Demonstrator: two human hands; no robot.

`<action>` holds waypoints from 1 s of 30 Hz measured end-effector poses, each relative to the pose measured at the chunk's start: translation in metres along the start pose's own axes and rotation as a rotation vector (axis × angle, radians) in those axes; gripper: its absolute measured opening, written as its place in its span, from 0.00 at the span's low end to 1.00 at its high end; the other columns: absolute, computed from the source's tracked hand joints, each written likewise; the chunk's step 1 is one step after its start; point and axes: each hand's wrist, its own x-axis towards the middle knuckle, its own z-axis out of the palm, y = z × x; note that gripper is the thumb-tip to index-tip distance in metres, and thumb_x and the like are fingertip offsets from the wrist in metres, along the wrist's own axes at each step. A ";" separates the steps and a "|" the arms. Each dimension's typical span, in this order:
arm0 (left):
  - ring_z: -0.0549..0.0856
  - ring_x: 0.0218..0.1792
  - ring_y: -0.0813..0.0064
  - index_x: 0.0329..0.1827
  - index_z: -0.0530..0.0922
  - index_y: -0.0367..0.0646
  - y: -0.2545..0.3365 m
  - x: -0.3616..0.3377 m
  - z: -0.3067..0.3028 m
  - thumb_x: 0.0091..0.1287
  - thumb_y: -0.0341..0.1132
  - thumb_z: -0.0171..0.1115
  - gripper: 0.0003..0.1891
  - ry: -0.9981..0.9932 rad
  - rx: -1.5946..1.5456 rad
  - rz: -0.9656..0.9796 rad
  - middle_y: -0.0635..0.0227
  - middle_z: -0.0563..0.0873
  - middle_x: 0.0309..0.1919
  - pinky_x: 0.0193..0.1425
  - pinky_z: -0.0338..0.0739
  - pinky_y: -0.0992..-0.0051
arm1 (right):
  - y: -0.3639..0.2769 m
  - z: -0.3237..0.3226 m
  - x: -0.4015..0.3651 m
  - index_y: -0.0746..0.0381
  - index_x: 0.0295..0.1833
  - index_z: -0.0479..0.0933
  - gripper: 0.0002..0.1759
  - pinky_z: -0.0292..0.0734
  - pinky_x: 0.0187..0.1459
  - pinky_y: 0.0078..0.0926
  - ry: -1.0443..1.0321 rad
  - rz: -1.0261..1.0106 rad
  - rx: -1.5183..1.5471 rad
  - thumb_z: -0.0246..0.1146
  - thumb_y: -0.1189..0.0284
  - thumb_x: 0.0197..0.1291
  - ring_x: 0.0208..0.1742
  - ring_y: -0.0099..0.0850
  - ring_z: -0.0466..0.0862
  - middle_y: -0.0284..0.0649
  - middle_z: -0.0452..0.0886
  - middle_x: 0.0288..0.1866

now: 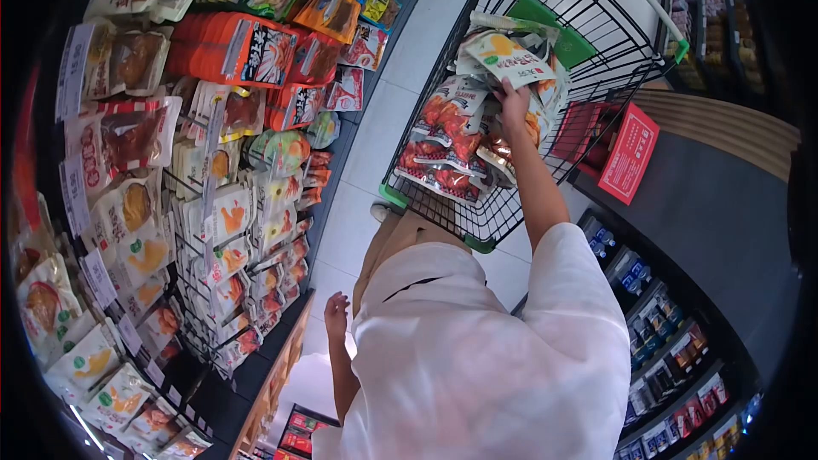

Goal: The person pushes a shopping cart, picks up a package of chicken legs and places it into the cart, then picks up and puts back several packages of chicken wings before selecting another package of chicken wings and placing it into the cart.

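The head view looks down at the person's own body: a white shirt fills the lower middle of the frame and both arms come out of it.

The right hand is stretched far forward, to the upper middle of the frame, inside the shopping cart. It lies on top of the pile of packets there. The fingers point toward the upper left and touch the lower edge of the white packet, which has a green and orange print and sits at the very top of the pile. The packet lies just above the hand in the frame, and its long axis runs from upper left to lower right, across the line of the forearm. I cannot tell whether the fingers are closed on the packet or only rest against it, because the back of the hand covers them. Below and to the left of the hand are the red packets, lying flat and overlapping one another down to the near wall of the cart.

The left hand hangs low at the lower left of the middle, well apart from the cart. Its fingers are loosely spread and it holds nothing. It is near the hanging rack of snack bags, which fills the left side of the frame, but does not touch it. So the right hand is much nearer to the packets in the cart.

A red sign stands just to the right of the cart.
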 end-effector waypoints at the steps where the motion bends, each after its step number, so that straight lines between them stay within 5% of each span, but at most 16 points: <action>1: 0.84 0.42 0.78 0.58 0.76 0.45 0.002 0.003 -0.001 0.71 0.42 0.56 0.17 0.001 -0.004 0.022 0.69 0.85 0.45 0.38 0.73 0.79 | -0.001 -0.006 -0.013 0.64 0.56 0.72 0.16 0.81 0.43 0.26 -0.005 -0.110 0.045 0.60 0.72 0.65 0.45 0.29 0.82 0.38 0.80 0.49; 9: 0.83 0.44 0.75 0.55 0.77 0.40 0.033 0.040 0.000 0.70 0.39 0.59 0.16 -0.091 -0.019 0.265 0.65 0.84 0.45 0.50 0.77 0.76 | -0.088 -0.023 -0.077 0.69 0.62 0.69 0.25 0.75 0.58 0.39 -0.166 0.068 0.392 0.45 0.60 0.73 0.54 0.40 0.82 0.49 0.79 0.55; 10: 0.83 0.45 0.74 0.55 0.77 0.40 0.039 0.045 -0.005 0.70 0.40 0.59 0.16 -0.064 0.058 0.335 0.65 0.84 0.45 0.51 0.77 0.75 | -0.106 -0.008 -0.100 0.68 0.59 0.71 0.27 0.79 0.52 0.41 -0.139 -0.033 0.287 0.44 0.55 0.72 0.48 0.43 0.84 0.51 0.81 0.52; 15: 0.83 0.48 0.74 0.55 0.77 0.39 0.088 0.064 -0.022 0.70 0.41 0.59 0.17 -0.047 0.036 0.605 0.65 0.84 0.46 0.53 0.76 0.74 | -0.148 0.034 -0.185 0.72 0.58 0.71 0.24 0.76 0.56 0.38 -0.403 0.013 0.406 0.49 0.60 0.72 0.52 0.39 0.82 0.49 0.80 0.54; 23: 0.79 0.55 0.76 0.62 0.72 0.40 0.139 0.021 -0.061 0.67 0.36 0.64 0.22 -0.175 -0.118 0.785 0.67 0.81 0.54 0.57 0.75 0.73 | -0.122 0.130 -0.317 0.71 0.52 0.75 0.23 0.78 0.51 0.32 -0.858 0.217 0.120 0.54 0.59 0.70 0.45 0.35 0.85 0.48 0.83 0.47; 30: 0.79 0.58 0.68 0.62 0.72 0.41 0.095 -0.035 -0.102 0.51 0.40 0.78 0.35 0.136 -0.224 0.974 0.65 0.81 0.55 0.64 0.71 0.67 | -0.053 0.180 -0.466 0.71 0.53 0.75 0.24 0.76 0.54 0.32 -1.230 0.382 -0.186 0.57 0.58 0.68 0.49 0.34 0.84 0.48 0.83 0.49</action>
